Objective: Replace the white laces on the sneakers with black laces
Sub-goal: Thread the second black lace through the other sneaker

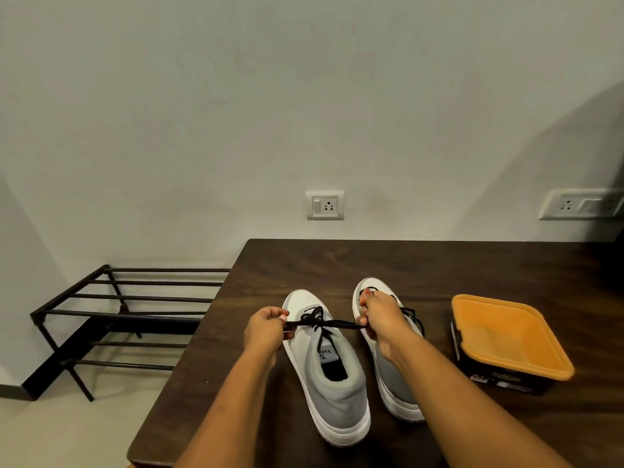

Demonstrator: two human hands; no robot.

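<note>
Pinching the black lace (pixel 324 324) taut, left hand (pixel 266 327) and right hand (pixel 378 319) hide the right sneaker's (pixel 395 393) eyelets.

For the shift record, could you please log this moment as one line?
hands: left, right pulling black lace ends apart | left grey-and-white sneaker: knot tightening | right grey-and-white sneaker: black-laced

My right hand (pixel 378 319) and forearm cover most of the right sneaker (pixel 398 396), hiding its lacing. My elbows run off the bottom edge. The second wall socket (pixel 580 204) is cut by the right edge. Tongue label (pixel 326 353) unreadable.
</note>
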